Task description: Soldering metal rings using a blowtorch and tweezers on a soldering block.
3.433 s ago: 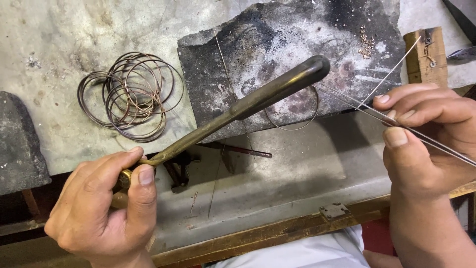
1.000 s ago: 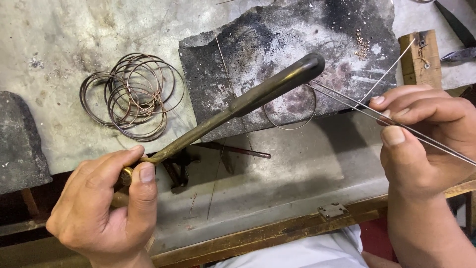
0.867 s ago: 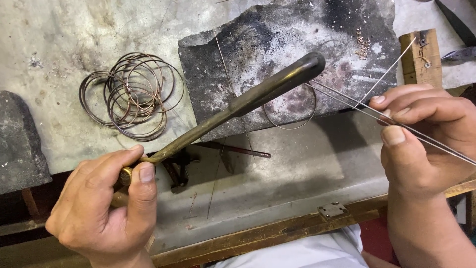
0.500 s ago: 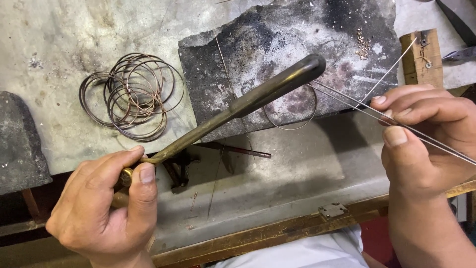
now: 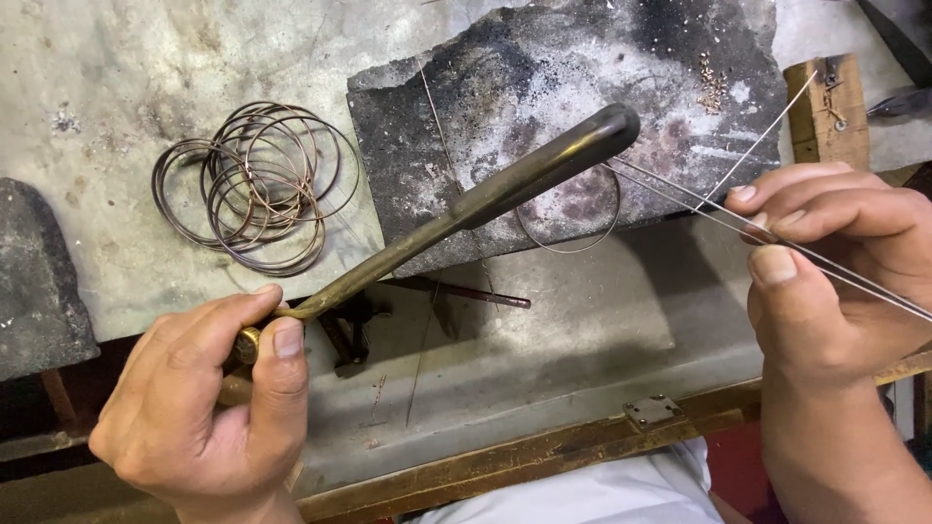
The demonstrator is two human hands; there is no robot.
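A brass torch (image 5: 466, 209) is gripped at its base by the left hand (image 5: 209, 408), nozzle angled over the charred block (image 5: 544, 87) at the bench's far edge. Long tweezers (image 5: 699, 199) are pinched between thumb and fingers of the right hand (image 5: 835, 281), tips at one wire ring (image 5: 573, 209) lying on the block's near edge. One ring there; a dozen or so piled at the far left (image 5: 257, 184). The ring could be nudged off if the tips slip.

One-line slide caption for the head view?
Left hand aims a brass torch at a wire ring; right hand holds tweezers.
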